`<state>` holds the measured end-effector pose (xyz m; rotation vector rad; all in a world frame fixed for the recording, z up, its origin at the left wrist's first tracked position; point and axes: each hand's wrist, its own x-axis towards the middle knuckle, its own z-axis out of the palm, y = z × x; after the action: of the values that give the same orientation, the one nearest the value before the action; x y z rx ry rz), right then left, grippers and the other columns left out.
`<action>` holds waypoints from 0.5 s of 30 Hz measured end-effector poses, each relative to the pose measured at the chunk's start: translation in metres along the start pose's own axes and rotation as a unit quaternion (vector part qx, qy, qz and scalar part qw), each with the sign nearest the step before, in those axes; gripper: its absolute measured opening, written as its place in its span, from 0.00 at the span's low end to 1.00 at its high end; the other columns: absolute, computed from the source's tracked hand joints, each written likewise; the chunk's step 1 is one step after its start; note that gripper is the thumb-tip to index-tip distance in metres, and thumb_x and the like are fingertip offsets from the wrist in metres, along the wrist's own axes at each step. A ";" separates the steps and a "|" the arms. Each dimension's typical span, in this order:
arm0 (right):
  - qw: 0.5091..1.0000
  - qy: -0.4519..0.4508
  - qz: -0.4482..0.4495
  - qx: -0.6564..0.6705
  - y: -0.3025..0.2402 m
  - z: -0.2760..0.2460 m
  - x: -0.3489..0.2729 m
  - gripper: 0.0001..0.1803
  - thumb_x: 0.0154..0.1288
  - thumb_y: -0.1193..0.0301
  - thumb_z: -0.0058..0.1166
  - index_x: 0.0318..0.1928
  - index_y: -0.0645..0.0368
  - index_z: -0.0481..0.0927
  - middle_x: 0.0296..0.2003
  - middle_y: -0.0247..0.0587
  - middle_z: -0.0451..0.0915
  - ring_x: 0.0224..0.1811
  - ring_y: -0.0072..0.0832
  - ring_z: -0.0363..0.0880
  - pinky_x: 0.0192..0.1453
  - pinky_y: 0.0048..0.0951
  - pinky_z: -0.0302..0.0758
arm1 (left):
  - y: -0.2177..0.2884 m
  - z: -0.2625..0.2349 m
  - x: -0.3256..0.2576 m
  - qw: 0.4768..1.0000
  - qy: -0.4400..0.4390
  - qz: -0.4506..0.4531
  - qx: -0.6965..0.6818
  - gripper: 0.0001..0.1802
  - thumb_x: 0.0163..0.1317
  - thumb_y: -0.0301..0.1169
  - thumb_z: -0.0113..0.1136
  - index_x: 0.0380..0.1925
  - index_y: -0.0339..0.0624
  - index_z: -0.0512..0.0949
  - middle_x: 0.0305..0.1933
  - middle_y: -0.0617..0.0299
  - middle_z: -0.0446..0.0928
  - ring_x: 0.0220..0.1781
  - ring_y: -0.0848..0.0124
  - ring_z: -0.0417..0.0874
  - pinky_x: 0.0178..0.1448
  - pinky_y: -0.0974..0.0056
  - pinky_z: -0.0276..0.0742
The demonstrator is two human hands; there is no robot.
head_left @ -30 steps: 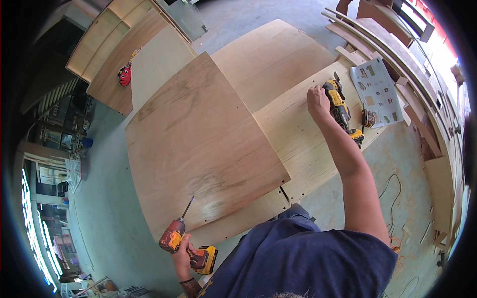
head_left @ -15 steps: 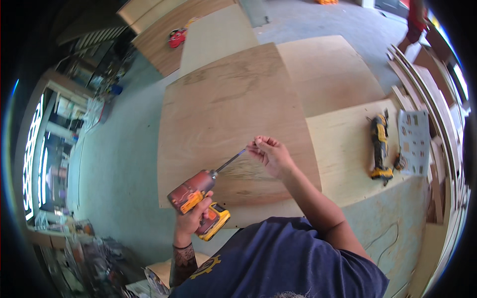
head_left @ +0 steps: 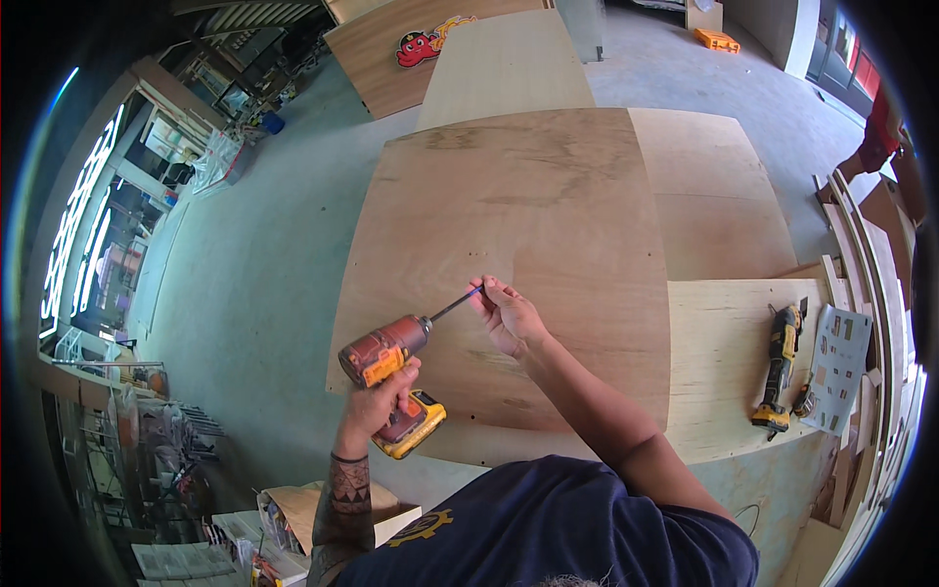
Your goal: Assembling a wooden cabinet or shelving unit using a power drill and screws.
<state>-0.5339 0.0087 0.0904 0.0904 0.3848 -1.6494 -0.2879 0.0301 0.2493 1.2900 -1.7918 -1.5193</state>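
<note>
The left hand (head_left: 383, 399) was wrapped around the grip of the drill (head_left: 383, 356), its fingers curled closed below the red-brown body and above the yellow-and-black battery (head_left: 416, 430). The drill was tilted, its long dark bit (head_left: 454, 305) slanting up and to the right over the front half of the top panel (head_left: 528, 205). At the far end of the bit was the right hand (head_left: 503, 315), thumb and fingers pinched together on the tip; whether they also held a small screw could not be told. The top panel, brown with darker grain streaks, overlapped a paler panel (head_left: 709, 367) on its right. On that paler panel lay a yellow-and-black multi-tool (head_left: 780, 364), well apart from both hands, with a printed sheet (head_left: 839, 370) just beside it. Farther back, another panel (head_left: 719, 196) stretched out behind the top panel's right edge, and a light board (head_left: 507, 73) reached toward a wood front with a red cartoon sign (head_left: 419, 48). An orange case (head_left: 717, 40) sat on the floor (head_left: 264, 245) beyond, and a person in red (head_left: 880, 132) showed at the right rim, near stacked wood strips (head_left: 853, 264).
</note>
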 end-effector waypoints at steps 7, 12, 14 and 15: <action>0.998 0.016 0.019 0.054 0.031 -0.001 0.070 0.07 0.85 0.72 0.51 0.53 0.60 0.80 0.52 0.44 0.87 0.54 0.31 0.87 0.63 0.29 0.88 | 0.007 -0.027 0.059 0.998 0.010 -0.054 0.026 0.14 0.70 0.38 0.70 0.43 0.37 0.84 0.22 0.68 0.75 0.20 0.80 0.75 0.27 0.70 0.71; 0.995 0.050 0.024 0.081 0.049 0.003 0.098 0.11 0.87 0.67 0.48 0.57 0.58 0.77 0.54 0.45 0.86 0.54 0.31 0.86 0.62 0.31 0.88 | 0.023 -0.037 0.101 0.995 -0.006 -0.050 0.088 0.10 0.70 0.36 0.70 0.38 0.42 0.82 0.23 0.69 0.76 0.20 0.80 0.75 0.24 0.69 0.70; 0.994 0.056 0.009 0.091 0.051 0.005 0.104 0.12 0.87 0.65 0.47 0.59 0.57 0.76 0.55 0.45 0.86 0.53 0.31 0.86 0.61 0.32 0.88 | 0.031 -0.038 0.116 0.990 -0.017 -0.060 0.128 0.10 0.70 0.36 0.70 0.38 0.43 0.81 0.22 0.70 0.76 0.20 0.80 0.75 0.25 0.69 0.71; 0.995 0.062 0.003 0.079 0.054 0.009 0.102 0.13 0.88 0.63 0.46 0.60 0.56 0.77 0.56 0.40 0.85 0.52 0.29 0.85 0.60 0.32 0.87 | 0.034 -0.040 0.122 0.990 -0.027 -0.062 0.123 0.10 0.70 0.36 0.70 0.39 0.43 0.81 0.22 0.70 0.76 0.20 0.80 0.75 0.25 0.68 0.72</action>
<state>-0.4924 -0.0945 0.0591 0.3128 0.3473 -1.6706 -0.3233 -0.0968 0.2655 1.5158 -2.0178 -1.4442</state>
